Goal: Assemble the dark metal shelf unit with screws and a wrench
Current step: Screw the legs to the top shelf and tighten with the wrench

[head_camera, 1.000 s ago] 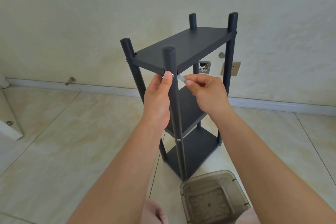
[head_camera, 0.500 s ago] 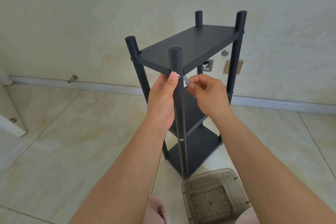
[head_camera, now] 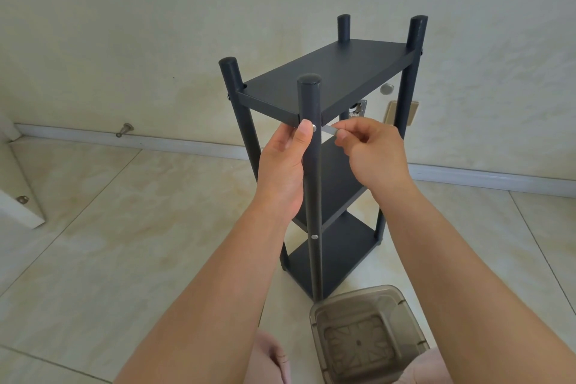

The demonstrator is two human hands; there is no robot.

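The dark metal shelf unit (head_camera: pixel 327 78) stands upright on the tiled floor, with three shelves and four round posts. A silver screw (head_camera: pixel 314 127) sits in the near post just under the top shelf. My left hand (head_camera: pixel 282 168) grips that post, its thumb tip beside the screw. My right hand (head_camera: pixel 372 154) pinches a small silver wrench (head_camera: pixel 329 130) whose tip reaches toward the screw from the right. A second screw head (head_camera: pixel 314 236) shows lower on the same post.
A translucent brown plastic box (head_camera: pixel 364 333) stands on the floor just in front of the shelf's near foot. A wall with a baseboard lies close behind the shelf. A white door edge (head_camera: pixel 18 199) is at the left. My knees show at the bottom edge.
The view shifted a little, so the shelf now sits further right in the frame. My right hand has turned the wrench slightly at the screw; my left hand keeps its hold on the post.
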